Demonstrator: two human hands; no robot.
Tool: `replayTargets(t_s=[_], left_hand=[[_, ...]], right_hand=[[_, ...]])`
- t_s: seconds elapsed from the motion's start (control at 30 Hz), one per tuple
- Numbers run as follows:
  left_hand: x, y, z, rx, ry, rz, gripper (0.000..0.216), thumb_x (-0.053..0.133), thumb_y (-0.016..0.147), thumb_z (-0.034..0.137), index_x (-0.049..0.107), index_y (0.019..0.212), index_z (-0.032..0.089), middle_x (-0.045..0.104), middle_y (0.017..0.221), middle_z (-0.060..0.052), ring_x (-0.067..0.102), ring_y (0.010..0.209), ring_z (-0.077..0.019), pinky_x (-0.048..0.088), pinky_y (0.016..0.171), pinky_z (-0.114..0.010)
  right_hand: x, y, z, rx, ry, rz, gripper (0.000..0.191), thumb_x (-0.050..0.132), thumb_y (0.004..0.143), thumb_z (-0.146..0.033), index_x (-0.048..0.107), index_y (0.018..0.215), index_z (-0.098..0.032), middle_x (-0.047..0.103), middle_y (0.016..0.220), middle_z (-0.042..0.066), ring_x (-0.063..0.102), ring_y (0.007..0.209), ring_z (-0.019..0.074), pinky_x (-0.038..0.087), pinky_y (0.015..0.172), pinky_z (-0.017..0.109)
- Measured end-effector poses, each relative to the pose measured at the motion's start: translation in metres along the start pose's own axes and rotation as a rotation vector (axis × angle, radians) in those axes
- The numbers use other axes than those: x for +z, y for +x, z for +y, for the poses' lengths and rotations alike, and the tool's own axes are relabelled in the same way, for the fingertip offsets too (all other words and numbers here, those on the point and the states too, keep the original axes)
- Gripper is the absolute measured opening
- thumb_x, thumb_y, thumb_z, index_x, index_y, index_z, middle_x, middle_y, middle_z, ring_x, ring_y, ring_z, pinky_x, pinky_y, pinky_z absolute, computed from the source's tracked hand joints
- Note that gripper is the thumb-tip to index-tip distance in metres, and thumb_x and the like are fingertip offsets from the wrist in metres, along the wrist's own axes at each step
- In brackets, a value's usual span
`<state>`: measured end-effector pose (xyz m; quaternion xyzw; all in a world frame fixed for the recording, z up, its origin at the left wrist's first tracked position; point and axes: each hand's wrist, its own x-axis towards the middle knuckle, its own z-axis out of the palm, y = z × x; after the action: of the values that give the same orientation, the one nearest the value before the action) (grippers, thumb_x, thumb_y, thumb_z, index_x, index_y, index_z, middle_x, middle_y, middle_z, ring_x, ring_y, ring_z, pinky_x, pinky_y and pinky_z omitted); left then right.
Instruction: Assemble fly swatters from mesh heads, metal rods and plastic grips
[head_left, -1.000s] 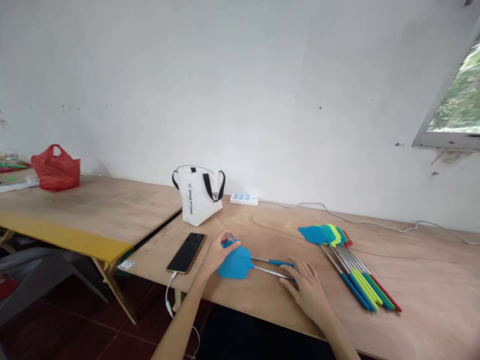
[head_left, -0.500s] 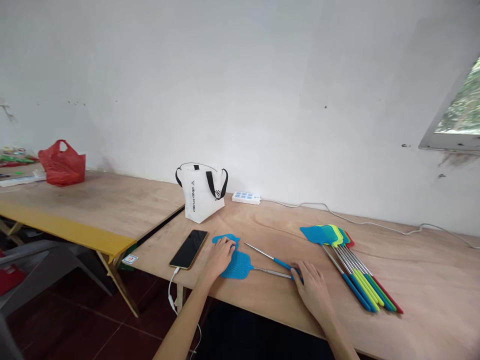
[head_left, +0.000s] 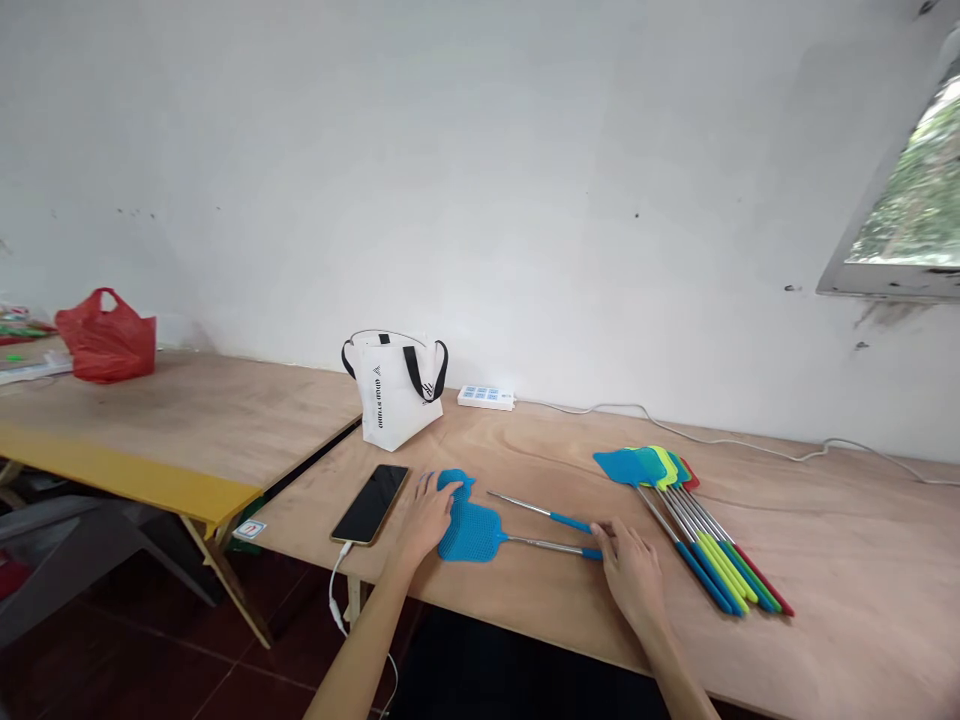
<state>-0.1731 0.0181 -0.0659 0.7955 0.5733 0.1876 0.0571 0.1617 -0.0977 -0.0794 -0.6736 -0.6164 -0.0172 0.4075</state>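
A blue flyswatter (head_left: 471, 532) lies on the wooden table, its head left and its metal rod pointing right to a blue handle. Just behind it is a loose blue swatter head (head_left: 456, 486). My left hand (head_left: 426, 518) rests with fingers apart at that loose head's left side, a finger over it. A separate metal rod with a blue grip (head_left: 568, 521) lies slantwise behind the flyswatter. My right hand (head_left: 634, 568) has its thumb and fingers curled at the end of this blue grip, with the flyswatter's handle end close beside the thumb.
Several flyswatters (head_left: 705, 545) in blue, yellow, green and red lie fanned at right. A phone (head_left: 370, 504) on a white cable lies at left. Behind stand a white bag (head_left: 394, 395) and a power strip (head_left: 486, 397). Another table (head_left: 225, 400) holds a red plastic bag (head_left: 109, 340).
My left hand has shifted left, uncovering more of the loose head. My right hand has drawn back slightly right, with its fingers now more curled at the grip's end.
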Motion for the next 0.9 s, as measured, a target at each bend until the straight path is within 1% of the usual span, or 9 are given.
replayTargets(t_s=[0.07, 0.13, 0.27, 0.37, 0.43, 0.53, 0.7, 0.83, 0.9], left_hand=[[0.001, 0.001, -0.003, -0.071, 0.009, 0.018, 0.045, 0.035, 0.103, 0.031, 0.054, 0.143, 0.021, 0.044, 0.155, -0.016, 0.035, 0.147, -0.0378, 0.036, 0.113, -0.052], [0.004, 0.002, -0.005, -0.137, 0.019, 0.024, 0.05, 0.038, 0.103, 0.043, 0.049, 0.144, 0.017, 0.043, 0.156, -0.02, 0.032, 0.148, -0.0406, 0.037, 0.111, -0.053], [0.008, 0.004, -0.004, -0.172, 0.018, 0.051, 0.062, 0.041, 0.101, 0.054, 0.042, 0.148, 0.013, 0.04, 0.158, -0.023, 0.03, 0.149, -0.0418, 0.032, 0.114, -0.051], [0.004, 0.004, -0.002, -0.154, 0.007, 0.061, 0.066, 0.043, 0.099, 0.057, 0.04, 0.149, 0.014, 0.039, 0.159, -0.022, 0.031, 0.149, -0.0408, 0.029, 0.116, -0.051], [-0.002, 0.003, -0.001, -0.145, -0.001, 0.064, 0.068, 0.045, 0.097, 0.059, 0.041, 0.149, 0.015, 0.042, 0.157, -0.021, 0.036, 0.146, -0.0398, 0.03, 0.115, -0.051], [-0.009, 0.002, 0.0, -0.182, -0.006, 0.048, 0.072, 0.048, 0.094, 0.062, 0.044, 0.148, 0.016, 0.047, 0.153, -0.021, 0.044, 0.14, -0.0406, 0.034, 0.112, -0.05], [-0.009, 0.002, 0.003, -0.183, -0.005, 0.056, 0.061, 0.052, 0.092, 0.057, 0.054, 0.137, 0.015, 0.047, 0.153, -0.02, 0.037, 0.146, -0.0403, 0.03, 0.116, -0.05], [-0.01, 0.001, 0.003, -0.164, -0.097, 0.079, 0.059, 0.057, 0.09, 0.057, 0.055, 0.129, 0.014, 0.058, 0.14, -0.021, 0.05, 0.133, -0.0392, 0.035, 0.112, -0.049], [-0.012, 0.002, 0.003, -0.168, -0.147, 0.097, 0.064, 0.063, 0.087, 0.057, 0.055, 0.13, 0.011, 0.059, 0.136, -0.022, 0.054, 0.128, -0.0407, 0.04, 0.107, -0.05]], right_hand=[[-0.002, 0.002, -0.001, 0.059, 0.096, 0.029, 0.048, 0.031, 0.101, -0.061, 0.062, 0.091, -0.025, 0.074, 0.084, 0.006, 0.07, 0.084, 0.0279, 0.049, 0.078, 0.041], [-0.005, 0.004, -0.003, 0.114, 0.185, 0.077, 0.05, 0.032, 0.1, -0.065, 0.061, 0.092, -0.025, 0.073, 0.083, 0.006, 0.07, 0.078, 0.0266, 0.05, 0.072, 0.038], [-0.011, 0.005, -0.01, 0.18, 0.293, 0.199, 0.054, 0.038, 0.095, -0.072, 0.061, 0.095, -0.023, 0.071, 0.085, 0.007, 0.067, 0.075, 0.0246, 0.05, 0.071, 0.036], [-0.015, 0.004, -0.015, 0.237, 0.389, 0.266, 0.052, 0.044, 0.094, -0.071, 0.062, 0.099, -0.022, 0.069, 0.084, 0.005, 0.067, 0.079, 0.0232, 0.05, 0.073, 0.035], [-0.02, 0.005, -0.018, 0.279, 0.476, 0.312, 0.051, 0.048, 0.093, -0.069, 0.062, 0.103, -0.021, 0.068, 0.086, 0.004, 0.067, 0.081, 0.0225, 0.051, 0.074, 0.034], [-0.031, 0.009, -0.023, 0.322, 0.556, 0.388, 0.052, 0.054, 0.09, -0.07, 0.061, 0.104, -0.02, 0.065, 0.081, 0.002, 0.064, 0.072, 0.0195, 0.05, 0.069, 0.032], [-0.063, 0.018, -0.025, 0.313, 0.522, 0.507, 0.053, 0.059, 0.087, -0.069, 0.064, 0.101, -0.018, 0.059, 0.068, -0.002, 0.058, 0.063, 0.0167, 0.047, 0.063, 0.031], [-0.091, 0.022, -0.024, 0.306, 0.482, 0.634, 0.052, 0.064, 0.086, -0.066, 0.066, 0.105, -0.018, 0.061, 0.071, -0.001, 0.058, 0.063, 0.016, 0.045, 0.059, 0.03], [-0.104, 0.022, -0.024, 0.298, 0.467, 0.677, 0.05, 0.066, 0.086, -0.064, 0.066, 0.106, -0.018, 0.061, 0.072, -0.001, 0.058, 0.063, 0.0157, 0.045, 0.058, 0.029]])
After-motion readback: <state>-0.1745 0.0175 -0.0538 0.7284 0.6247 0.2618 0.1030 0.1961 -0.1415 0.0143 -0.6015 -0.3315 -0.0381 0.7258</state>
